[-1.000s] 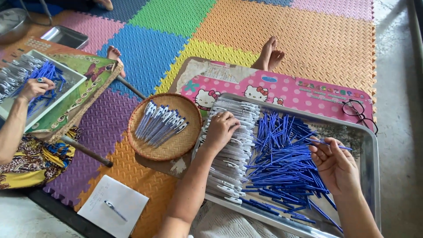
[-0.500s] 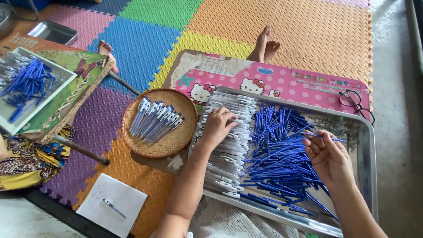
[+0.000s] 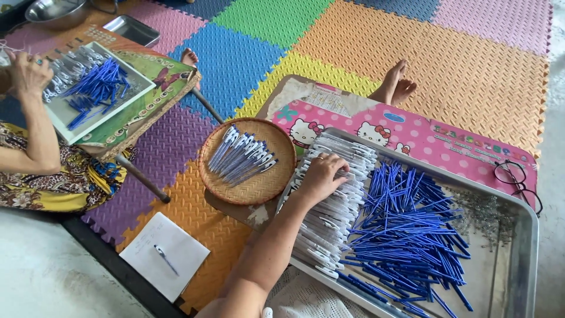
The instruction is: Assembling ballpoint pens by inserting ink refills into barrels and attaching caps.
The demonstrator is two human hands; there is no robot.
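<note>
Resting on the white barrels (image 3: 335, 200) in the tray (image 3: 524, 259), left of the blue refills (image 3: 406, 235), the left hand (image 3: 321, 176) half-curls over several, so a careless drag might scatter the stack.

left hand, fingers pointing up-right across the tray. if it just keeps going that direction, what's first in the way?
The left hand already rests on the white pen barrels. Straight on, it likely meets the last white barrels, then the metal tray's rim and the pink board; depth is unclear.
</note>
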